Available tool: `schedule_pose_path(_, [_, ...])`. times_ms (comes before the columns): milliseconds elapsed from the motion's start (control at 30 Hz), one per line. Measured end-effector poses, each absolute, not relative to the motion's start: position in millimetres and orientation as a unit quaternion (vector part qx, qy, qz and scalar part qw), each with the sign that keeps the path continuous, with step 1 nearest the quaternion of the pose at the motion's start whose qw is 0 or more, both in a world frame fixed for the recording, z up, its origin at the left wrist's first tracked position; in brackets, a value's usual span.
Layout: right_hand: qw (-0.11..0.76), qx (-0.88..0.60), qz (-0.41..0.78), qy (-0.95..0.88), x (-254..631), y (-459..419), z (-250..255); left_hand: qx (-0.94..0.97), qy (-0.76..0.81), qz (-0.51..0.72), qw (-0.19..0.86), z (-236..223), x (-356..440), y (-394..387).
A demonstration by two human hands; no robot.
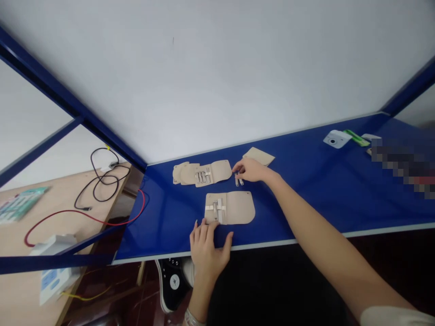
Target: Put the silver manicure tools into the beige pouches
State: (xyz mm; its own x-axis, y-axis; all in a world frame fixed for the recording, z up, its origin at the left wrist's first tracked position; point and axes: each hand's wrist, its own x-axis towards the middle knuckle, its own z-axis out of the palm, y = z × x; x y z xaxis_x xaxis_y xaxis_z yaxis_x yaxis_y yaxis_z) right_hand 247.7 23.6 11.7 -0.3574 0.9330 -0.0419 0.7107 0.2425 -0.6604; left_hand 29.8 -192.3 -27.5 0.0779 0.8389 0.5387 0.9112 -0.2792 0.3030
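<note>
Left hand (206, 251), fingers (204, 233) spread wide, steadies the open beige manicure case (238, 208) at 6 o'clock; right hand (253, 170), fingers narrowed, closes on small steel tools (239, 180) at 12 o'clock.

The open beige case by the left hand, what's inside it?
Inside the case, metal tools sit under white straps; the left hand hides its near edge.

Left hand (207, 251) on beige manicure pouch (238, 208)

Cream sleeve (390, 317), silver bracelet (192, 318), black canvas high-top sneaker (172, 284)
</note>
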Motion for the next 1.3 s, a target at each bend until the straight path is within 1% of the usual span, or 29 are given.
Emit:
schedule_pose_path(133, [0.231, -0.533, 0.220, -0.784, 236, 17, 15, -0.734, -0.586, -0.340, 0.057, -31, 28, -194])
schedule_pose_path(200, [0.261, -0.500, 0.211, -0.798, 225, 9, 18, -0.734, -0.584, -0.343, 0.059, -32, 28, -195])
schedule_pose_path(267, [0.262, -0.439, 0.260, -0.819, 211, -2, 20, -0.734, -0.584, -0.342, 0.060, -32, 28, -196])
schedule_pose_path(333, [0.232, -0.373, 0.329, -0.836, 197, -14, 21, -0.735, -0.584, -0.339, 0.061, -31, 28, -196])
schedule_pose_path(433, [0.176, -0.323, 0.374, -0.851, 182, -29, 23, -0.734, -0.586, -0.337, 0.062, -30, 29, -196])
schedule_pose_path(500, [0.158, -0.324, 0.366, -0.858, 176, -34, 23, -0.733, -0.587, -0.337, 0.061, -30, 29, -195])
schedule_pose_path(633, [0.152, -0.328, 0.329, -0.872, 173, -35, 20, -0.732, -0.588, -0.338, 0.063, -30, 30, -195])
schedule_pose_path(833, [0.161, -0.351, 0.352, -0.852, 172, -35, 20, -0.730, -0.590, -0.337, 0.070, -31, 30, -194])
schedule_pose_path(1133, [0.229, -0.383, 0.390, -0.806, 168, -31, 10, -0.726, -0.596, -0.337, 0.068, -31, 30, -195])
schedule_pose_path(1300, [0.263, -0.419, 0.376, -0.784, 169, -25, 1, -0.718, -0.615, -0.319, 0.065, -30, 31, -196])
